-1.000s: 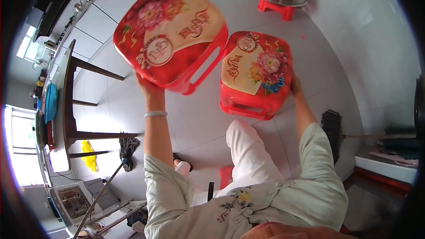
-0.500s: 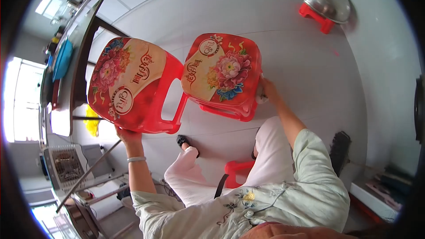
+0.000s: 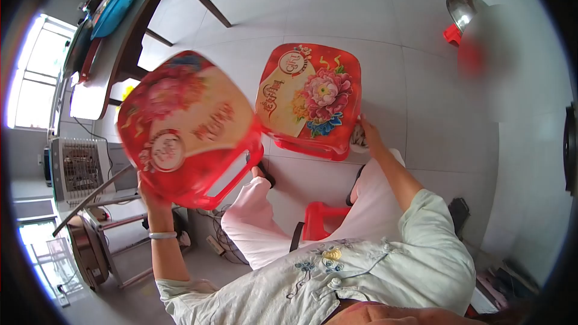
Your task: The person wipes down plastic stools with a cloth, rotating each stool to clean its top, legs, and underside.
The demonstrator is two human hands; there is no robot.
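Note:
Two red plastic stools with flower-printed tops are in front of me, their near corners meeting. My left hand [image 3: 155, 197] grips the lower left edge of the left stool [image 3: 186, 123], which is tilted, raised and slightly blurred. The right stool [image 3: 310, 99] shows its printed top, facing up. My right hand [image 3: 372, 135] is at its right side, with the fingers closed at the edge and partly hidden. A small patterned whitish thing [image 3: 359, 137] shows beside that hand; I cannot make out what it is.
A dark-legged table [image 3: 135, 30] with a blue tray [image 3: 112, 12] is at upper left. A heater-like appliance [image 3: 81, 168] and a metal frame [image 3: 123, 235] stand left. Another red stool [image 3: 319, 219] is between my legs. A metal lid [image 3: 463, 9] sits at upper right.
The left stool has swung down and left from its higher position, its tilt changing. The right stool has shifted left in view and stays beside it. My view has turned, bringing more floor into sight.

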